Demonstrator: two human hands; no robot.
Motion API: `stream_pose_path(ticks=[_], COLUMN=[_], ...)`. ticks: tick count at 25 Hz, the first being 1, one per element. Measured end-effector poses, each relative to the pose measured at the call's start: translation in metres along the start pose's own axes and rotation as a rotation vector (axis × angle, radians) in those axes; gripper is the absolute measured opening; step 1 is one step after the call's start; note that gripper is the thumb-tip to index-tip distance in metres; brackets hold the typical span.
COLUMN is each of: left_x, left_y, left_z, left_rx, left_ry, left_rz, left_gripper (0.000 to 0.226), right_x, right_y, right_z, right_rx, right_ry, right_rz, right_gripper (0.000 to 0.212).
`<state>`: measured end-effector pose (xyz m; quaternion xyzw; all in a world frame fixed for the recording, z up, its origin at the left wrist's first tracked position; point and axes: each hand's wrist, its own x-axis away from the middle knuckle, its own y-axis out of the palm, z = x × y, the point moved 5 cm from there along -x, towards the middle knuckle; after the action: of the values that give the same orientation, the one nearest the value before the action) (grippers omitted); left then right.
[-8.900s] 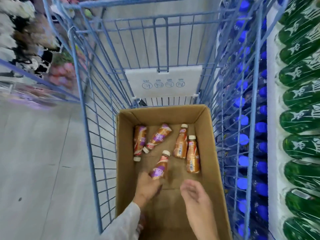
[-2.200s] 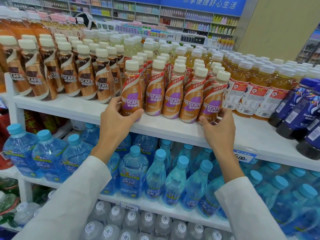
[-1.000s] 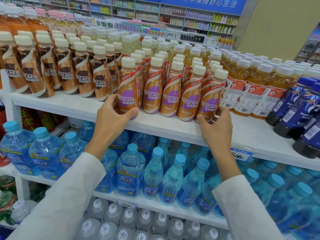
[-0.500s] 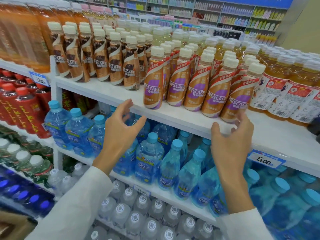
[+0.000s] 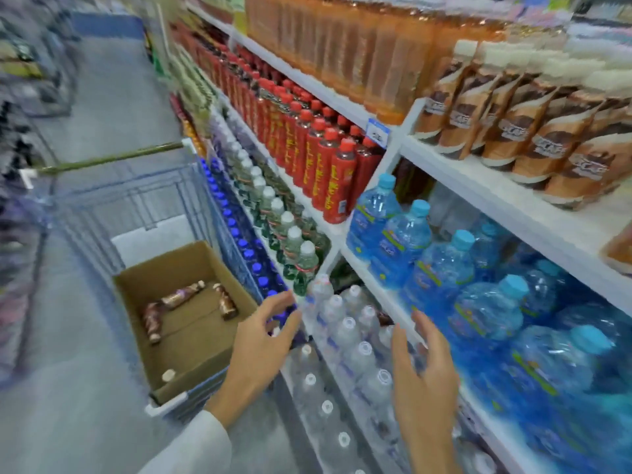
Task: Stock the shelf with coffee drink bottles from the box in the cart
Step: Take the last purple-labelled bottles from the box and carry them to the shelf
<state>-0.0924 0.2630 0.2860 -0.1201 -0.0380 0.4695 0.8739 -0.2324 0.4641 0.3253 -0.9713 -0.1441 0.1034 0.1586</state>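
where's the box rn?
Head view, lower left: the cardboard box sits open in the blue wire cart, just left of the left hand, with a few coffee drink bottles lying inside.

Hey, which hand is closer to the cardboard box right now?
Left. The left hand hovers, open and empty, at the shelf-side edge of the box; the right hand is farther right, in front of the clear bottles.
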Motion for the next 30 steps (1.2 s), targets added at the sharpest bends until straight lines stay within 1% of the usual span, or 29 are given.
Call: stream_pose_path(ticks=[1,3,5,9,12,16,19,22,25,27,30], left_x=[-0.001,-0.001,0.002,0.010,0.018,0.021,0.014,-0.005,-0.037,-0.067,-0.124], left_y=[-0.028,-0.075,-0.122,-0.188,-0.213,-0.220,-0.210,-0.197,-0.183,-0.176,-0.179], left_z=[-0.020,-0.060,-0.098,-0.157,-0.194,-0.231,-0.251,-0.270,-0.285,-0.295,-0.317], left_rx=[0.005,0.012,0.012,0.026,0.030,0.006,0.005,0.039,0.093,0.123,0.148], left_ry=[-0.047,-0.144,-0.234,-0.379,-0.485,-0.617,-0.714,-0.795,-0.906,-0.944,-0.974], left_rz=[0.060,0.155,0.243,0.306,0.333,0.342,0.355,0.364,0.455,0.478,0.497], left_gripper=[0.031,0.027,0.026,0.027,0.022,0.022,0.026,0.022,0.019,0.022,0.029], right_x=[0.003,0.010,0.020,0.041,0.052,0.061,0.059,0.050,0.027,0.010,-0.017], right_y=[0.032,0.089,0.146,0.231,0.271,0.313,0.340,0.367,0.397,0.417,0.441], right_z=[0.004,0.014,0.023,0.043,0.049,0.064,0.086,0.106,0.117,0.118,0.123], right_rx=[0.012,0.023,0.047,0.154,0.250,0.323,0.390,0.420,0.488,0.503,0.536], right_ry=[0.034,0.095,0.127,0.214,0.259,0.312,0.353,0.408,0.430,0.441,0.450], right_rz=[-0.082,-0.220,-0.328,-0.487,-0.602,-0.756,-0.844,-0.914,-1.001,-1.051,-1.069], right_gripper=[0.044,0.036,0.032,0.040,0.039,0.040,0.046,0.048,0.044,0.039,0.042])
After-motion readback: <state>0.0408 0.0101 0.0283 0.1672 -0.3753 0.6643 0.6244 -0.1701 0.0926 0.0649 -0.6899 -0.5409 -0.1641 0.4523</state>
